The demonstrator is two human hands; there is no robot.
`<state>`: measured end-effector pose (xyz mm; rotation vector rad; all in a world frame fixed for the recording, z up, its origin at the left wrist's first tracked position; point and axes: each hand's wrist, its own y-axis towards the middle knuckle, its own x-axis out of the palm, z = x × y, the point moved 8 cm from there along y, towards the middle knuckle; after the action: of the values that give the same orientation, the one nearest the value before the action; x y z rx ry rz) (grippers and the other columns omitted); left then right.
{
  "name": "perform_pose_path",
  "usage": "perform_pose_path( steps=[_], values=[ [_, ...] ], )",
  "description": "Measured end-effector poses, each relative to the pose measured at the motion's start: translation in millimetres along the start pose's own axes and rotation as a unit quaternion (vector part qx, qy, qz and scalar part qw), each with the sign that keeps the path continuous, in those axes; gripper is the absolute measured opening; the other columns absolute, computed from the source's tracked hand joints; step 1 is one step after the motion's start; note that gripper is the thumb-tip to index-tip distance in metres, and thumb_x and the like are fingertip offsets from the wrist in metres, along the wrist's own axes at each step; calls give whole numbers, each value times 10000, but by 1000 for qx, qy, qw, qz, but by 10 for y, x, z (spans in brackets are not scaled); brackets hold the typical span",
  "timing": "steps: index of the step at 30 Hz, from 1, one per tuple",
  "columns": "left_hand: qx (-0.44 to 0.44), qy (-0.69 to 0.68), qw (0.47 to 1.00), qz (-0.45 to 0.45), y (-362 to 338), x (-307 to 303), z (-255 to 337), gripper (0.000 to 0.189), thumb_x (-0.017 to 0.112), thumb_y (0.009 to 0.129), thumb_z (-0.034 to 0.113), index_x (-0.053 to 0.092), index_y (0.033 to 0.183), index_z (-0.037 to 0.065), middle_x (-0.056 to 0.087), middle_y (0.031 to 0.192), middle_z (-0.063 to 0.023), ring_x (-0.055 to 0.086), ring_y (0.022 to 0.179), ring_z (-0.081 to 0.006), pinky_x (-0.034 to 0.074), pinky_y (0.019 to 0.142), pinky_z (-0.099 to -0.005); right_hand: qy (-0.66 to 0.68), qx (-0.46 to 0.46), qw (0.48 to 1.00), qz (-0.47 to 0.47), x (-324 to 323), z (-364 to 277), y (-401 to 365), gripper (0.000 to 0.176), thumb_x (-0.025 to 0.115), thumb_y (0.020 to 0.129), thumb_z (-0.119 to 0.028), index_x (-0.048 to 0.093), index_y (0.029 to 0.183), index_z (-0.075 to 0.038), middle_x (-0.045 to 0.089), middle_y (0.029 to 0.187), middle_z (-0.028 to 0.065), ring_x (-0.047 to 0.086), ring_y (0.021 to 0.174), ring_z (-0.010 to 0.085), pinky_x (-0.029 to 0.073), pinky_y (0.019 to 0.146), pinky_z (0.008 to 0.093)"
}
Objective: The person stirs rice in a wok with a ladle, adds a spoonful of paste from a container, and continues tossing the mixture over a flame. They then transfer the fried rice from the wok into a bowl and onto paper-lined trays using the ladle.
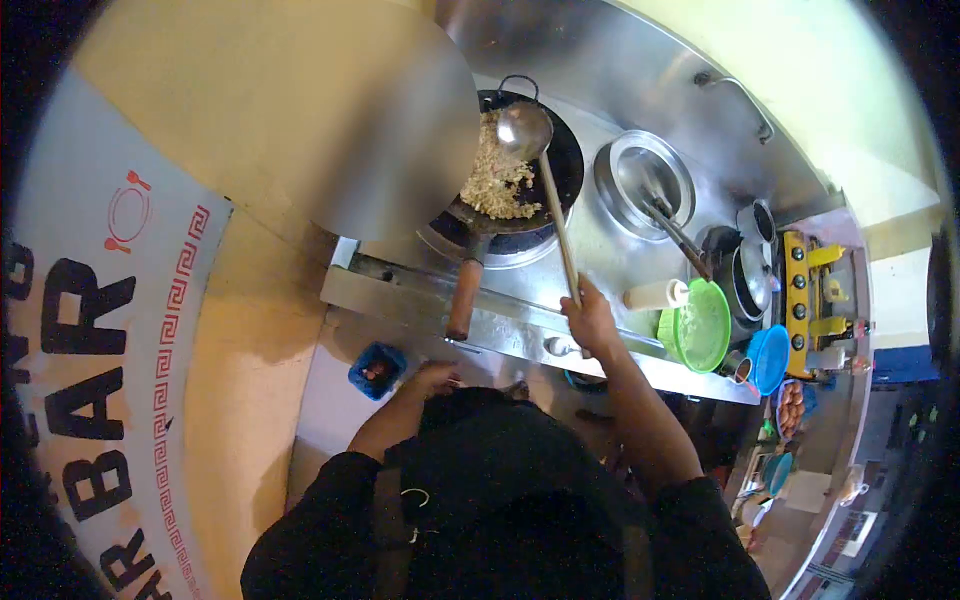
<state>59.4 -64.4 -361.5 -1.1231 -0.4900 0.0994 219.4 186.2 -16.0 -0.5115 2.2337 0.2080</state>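
Note:
My right hand [592,318] is closed around the long handle of a metal ladle [524,130]. The ladle's bowl hangs over a dark wok [565,170], overlapping its far side. Crumbly, pale-brown food [497,180] that looks like fried rice covers part of the wok. From the wok's near side a wooden handle [463,300] points toward me, with no hand on it. My left hand [435,378] is low in front of my dark top, below the counter edge, its fingers mostly hidden.
Right of the wok stand a round metal pot [605,185], a white squeeze bottle [655,294], a green bowl [670,330] and a blue bowl [768,360]. A blue container [376,370] sits low at left. A blurred grey shape [400,130] covers the upper left.

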Motion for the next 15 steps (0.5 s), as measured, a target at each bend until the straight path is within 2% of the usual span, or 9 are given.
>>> perform_pose_path(
  steps=[3, 6, 7, 8, 9, 10, 12, 13, 15],
  values=[
    [-27, -140, 990, 2, 626, -79, -300, 284, 516, 894, 327, 538, 1013, 70, 589, 888, -65, 579, 762, -197, 464, 576, -333, -106, -25, 993, -52, -164, -347, 359, 667, 515, 843, -136, 168, 1405, -46, 588, 847, 308, 582, 760, 462, 477, 709, 495],
    [96, -166, 969, -154, 931, 60, -128, 238, 545, 862, 263, 538, 1007, 74, 582, 823, -75, 585, 732, -206, 480, 606, -354, -207, -93, 971, -80, 68, -561, 827, 660, 496, 844, -120, 169, 1415, -75, 590, 806, 288, 598, 758, 437, 484, 694, 483],
    [90, -165, 970, -156, 933, 120, -118, 238, 545, 862, 263, 538, 1007, 74, 582, 823, -75, 585, 732, -206, 480, 606, -354, -214, -50, 967, -131, 117, -491, 787, 635, 467, 842, -85, 190, 1413, -83, 595, 800, 269, 608, 725, 418, 488, 657, 494],
    [283, 120, 951, -24, 796, 129, 214, 237, 552, 849, 250, 546, 1003, 71, 583, 799, -81, 587, 704, -207, 477, 601, -359, -215, -45, 967, -132, -23, -560, 635, 635, 467, 842, -85, 190, 1413, -83, 595, 800, 269, 608, 725, 418, 488, 657, 494],
    [438, 386, 805, 109, 506, 295, 449, 236, 559, 835, 238, 555, 1000, 68, 585, 776, -86, 588, 675, -208, 473, 596, -364, -315, -44, 931, -177, -191, -627, 338, 625, 455, 842, -70, 194, 1411, -75, 597, 812, 266, 612, 705, 408, 492, 630, 495],
    [434, 384, 808, 107, 388, 364, 469, 236, 559, 835, 238, 555, 1000, 68, 585, 776, -86, 588, 675, -208, 473, 596, -364, -410, -47, 884, -221, -293, -647, 106, 616, 442, 842, -55, 199, 1408, -67, 599, 823, 262, 617, 684, 397, 496, 603, 496],
    [375, 45, 926, 18, 169, 387, 532, 249, 567, 826, 246, 568, 997, 66, 603, 809, -95, 595, 699, -203, 474, 619, -363, -447, -23, 868, -216, -473, -631, -82, 613, 435, 841, -43, 204, 1409, -70, 598, 819, 258, 621, 673, 386, 499, 579, 490],
    [327, -125, 936, -29, 61, 418, 568, 255, 571, 821, 249, 574, 996, 65, 612, 825, -99, 599, 711, -201, 474, 631, -362, -481, 4, 853, -203, -551, -595, -128, 611, 428, 840, -31, 210, 1409, -72, 597, 815, 254, 626, 661, 376, 501, 555, 485],
    [204, -441, 866, -118, -41, 474, 591, 267, 580, 812, 257, 587, 994, 62, 629, 857, -108, 606, 736, -196, 474, 654, -361, -423, -7, 892, -160, -415, -590, 147, 635, 438, 817, -17, 214, 1408, -77, 597, 802, 242, 616, 651, 380, 498, 569, 480]
  ],
)
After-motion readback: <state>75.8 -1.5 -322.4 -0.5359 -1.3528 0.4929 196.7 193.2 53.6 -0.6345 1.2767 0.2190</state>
